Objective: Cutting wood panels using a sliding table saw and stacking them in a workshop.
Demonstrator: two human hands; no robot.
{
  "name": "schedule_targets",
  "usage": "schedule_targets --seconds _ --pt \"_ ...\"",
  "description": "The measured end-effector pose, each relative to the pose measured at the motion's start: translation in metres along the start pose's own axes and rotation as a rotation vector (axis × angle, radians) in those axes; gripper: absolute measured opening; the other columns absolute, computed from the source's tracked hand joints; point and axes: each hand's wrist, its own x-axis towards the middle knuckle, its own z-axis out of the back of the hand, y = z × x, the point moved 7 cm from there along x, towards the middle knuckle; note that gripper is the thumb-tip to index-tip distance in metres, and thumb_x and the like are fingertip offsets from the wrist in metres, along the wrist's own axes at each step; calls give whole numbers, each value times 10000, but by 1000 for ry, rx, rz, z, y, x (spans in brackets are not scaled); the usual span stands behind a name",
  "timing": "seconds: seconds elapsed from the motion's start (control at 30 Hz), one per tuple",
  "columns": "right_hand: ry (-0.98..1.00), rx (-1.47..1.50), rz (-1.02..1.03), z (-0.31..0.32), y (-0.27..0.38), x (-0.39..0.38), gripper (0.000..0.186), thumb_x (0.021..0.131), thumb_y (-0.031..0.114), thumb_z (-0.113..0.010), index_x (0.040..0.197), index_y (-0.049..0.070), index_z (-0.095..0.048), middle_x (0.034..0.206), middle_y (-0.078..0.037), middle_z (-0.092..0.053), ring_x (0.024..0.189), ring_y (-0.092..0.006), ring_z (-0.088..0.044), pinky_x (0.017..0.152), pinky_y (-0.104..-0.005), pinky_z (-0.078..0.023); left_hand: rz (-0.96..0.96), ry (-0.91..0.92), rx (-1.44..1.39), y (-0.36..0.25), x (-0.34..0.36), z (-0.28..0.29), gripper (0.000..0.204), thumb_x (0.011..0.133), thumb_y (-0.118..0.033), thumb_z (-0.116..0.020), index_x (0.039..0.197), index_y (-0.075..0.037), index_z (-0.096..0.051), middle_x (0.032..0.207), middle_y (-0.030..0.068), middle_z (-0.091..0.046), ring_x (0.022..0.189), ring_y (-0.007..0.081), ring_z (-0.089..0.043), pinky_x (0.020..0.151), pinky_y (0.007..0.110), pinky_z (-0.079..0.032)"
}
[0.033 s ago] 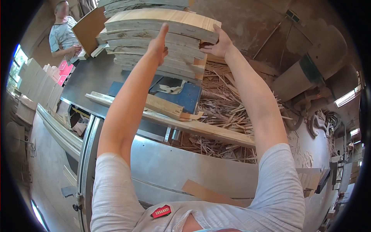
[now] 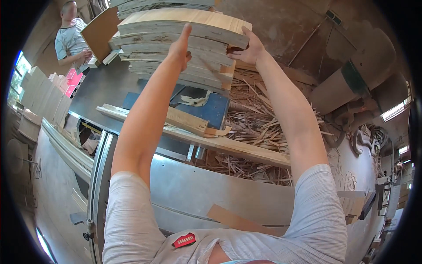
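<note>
A stack of thick wooden boards (image 2: 149,55) with rough, grey near faces rises in front of me. The top board (image 2: 189,16) has a smooth, pale upper face. At its right end my right hand (image 2: 249,49) is closed around the corner, one finger near the top edge and other fingers lower down. My left hand (image 2: 178,52) is at the near side of the stack. Its thumb points up across the top board's face, apart from the partly curled fingers, and nothing shows between them. Whether the left hand presses on the boards I cannot tell.
A metal machine table (image 2: 101,88) bears the stack, a blue panel (image 2: 211,110) and loose wood strips (image 2: 184,121). A long wooden rail (image 2: 246,149) crosses nearer me. Scrap slivers (image 2: 263,119) are heaped at right. Another person (image 2: 72,39) stands far left beside a brown panel (image 2: 100,33).
</note>
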Motion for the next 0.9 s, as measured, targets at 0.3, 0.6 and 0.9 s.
schedule_targets --seconds 0.3,0.6,0.9 --pt "48 -2 82 6 -5 7 792 938 430 -684 1556 115 -302 1551 -202 -349 1405 -457 -360 1158 -604 -339 39 -2 -270 5 47 -28 1124 786 -689 -782 1608 -149 -237 1620 257 -262 1450 491 -304 1148 651 -331" --pt "7 -55 91 -15 -29 -24 745 915 476 -688 1475 80 -398 1429 -193 -452 1250 -402 -475 1062 -533 -439 94 -53 -262 5 34 -23 1152 757 -737 -767 1614 -185 -231 1646 193 -264 1452 491 -319 1126 703 -303" --pt "232 191 -37 -47 -57 -77 840 912 571 -653 1535 100 -343 1481 -213 -388 1318 -456 -367 1119 -722 -253 92 -32 -170 3 0 -7 874 844 -649 -613 1542 -182 -369 1633 100 -278 1391 392 -352 924 609 -414"
